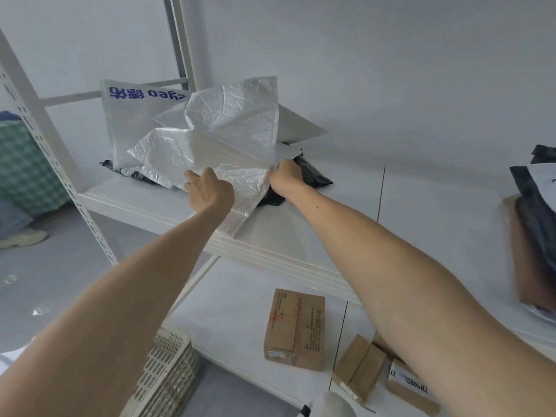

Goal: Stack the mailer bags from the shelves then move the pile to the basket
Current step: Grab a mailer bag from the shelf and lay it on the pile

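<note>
A pile of mailer bags lies on the upper white shelf [421,206]. On top is a crinkled white mailer bag [216,136]; behind it stands a white bag with blue print [132,115], and black mailer bags [313,176] lie underneath. My left hand [210,191] rests on the front edge of the crinkled white bag, its fingers hidden against the plastic. My right hand [285,179] pinches the same bag's right edge. A cream perforated basket [168,371] stands at the lower left, beside the shelving.
More dark and white mailer bags [535,212] are heaped at the shelf's right end. Cardboard boxes [294,329] sit on the lower shelf. A perforated white upright [45,145] frames the left side. A person's shoe [21,237] shows on the grey floor.
</note>
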